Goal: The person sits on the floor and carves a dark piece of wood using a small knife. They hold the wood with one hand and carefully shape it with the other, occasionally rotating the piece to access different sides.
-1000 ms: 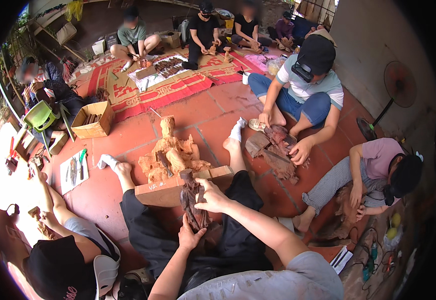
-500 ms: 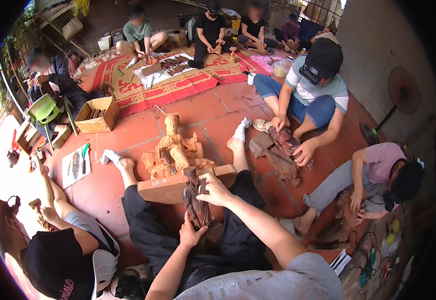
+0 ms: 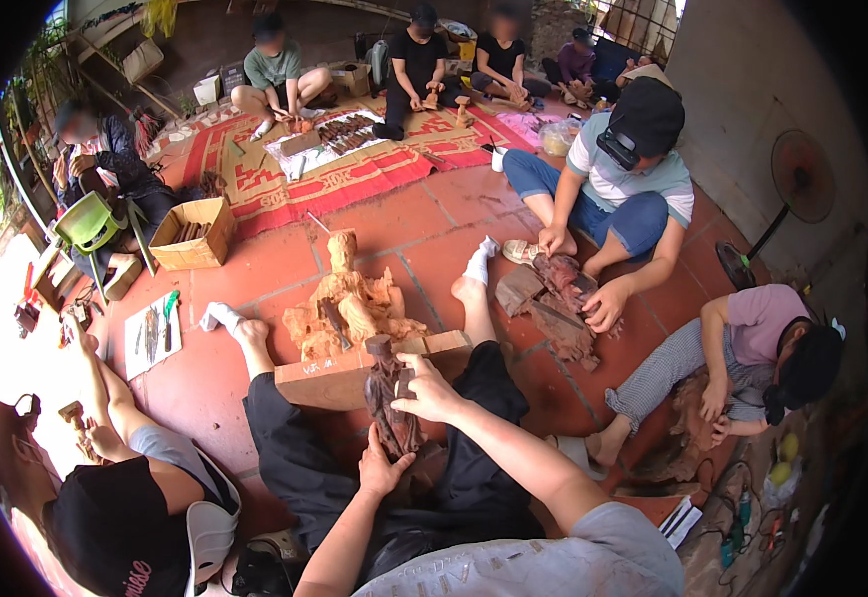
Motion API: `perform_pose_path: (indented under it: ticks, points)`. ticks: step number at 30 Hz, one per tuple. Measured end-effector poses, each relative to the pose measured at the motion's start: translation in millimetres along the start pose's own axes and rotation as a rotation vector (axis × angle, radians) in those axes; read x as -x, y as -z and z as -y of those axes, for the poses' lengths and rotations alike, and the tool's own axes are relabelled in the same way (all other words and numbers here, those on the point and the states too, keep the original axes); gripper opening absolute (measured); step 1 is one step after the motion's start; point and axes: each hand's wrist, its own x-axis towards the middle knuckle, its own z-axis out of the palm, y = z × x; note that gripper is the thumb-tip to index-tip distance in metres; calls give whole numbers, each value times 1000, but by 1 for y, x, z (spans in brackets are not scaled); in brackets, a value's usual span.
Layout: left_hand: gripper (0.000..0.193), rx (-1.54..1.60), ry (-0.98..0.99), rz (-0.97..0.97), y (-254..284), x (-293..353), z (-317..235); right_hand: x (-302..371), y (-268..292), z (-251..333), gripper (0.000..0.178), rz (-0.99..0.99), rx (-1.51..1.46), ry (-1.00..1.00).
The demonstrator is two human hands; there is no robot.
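Between my bent legs stands a dark brown carved wooden figurine (image 3: 382, 386), upright with a flat top. My left hand (image 3: 386, 466) is wrapped around its lower part from the left. My right hand (image 3: 432, 390) is closed at the figurine's right side, pressing a small dark flat piece (image 3: 403, 382) against it; its kind I cannot make out. Just beyond the figurine lies a thick wooden board (image 3: 326, 386), partly hidden by it. Behind the board rises a larger pale carved wooden statue (image 3: 362, 306), with a dark-handled tool (image 3: 333, 318) resting on it.
A co-worker's dark carving (image 3: 563, 289) lies ahead right; another person sits further right with a reddish carving (image 3: 690, 423). At left are a sheet with tools (image 3: 152, 333), a cardboard box (image 3: 210, 249) and a capped person. Others sit around a red mat (image 3: 364, 177). A fan (image 3: 800, 179) stands right.
My right hand has shifted slightly down along the figurine with the small dark piece. My left hand keeps its hold near the base.
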Motion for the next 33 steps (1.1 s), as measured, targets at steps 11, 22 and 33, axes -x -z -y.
perform_pose_path:
  ticks: [11, 22, 33]
  points:
    - [108, -16, 28, 2, -2, -1, 3, 6, -4, -10, 27, -7, -177, -23]
    - [109, 53, -70, -36, -11, -5, 5, -230, 327, -83, 7, -229, -651, -579]
    - [106, 56, -17, -26, -2, -7, 5, -266, 159, -2, 20, 389, -549, -539]
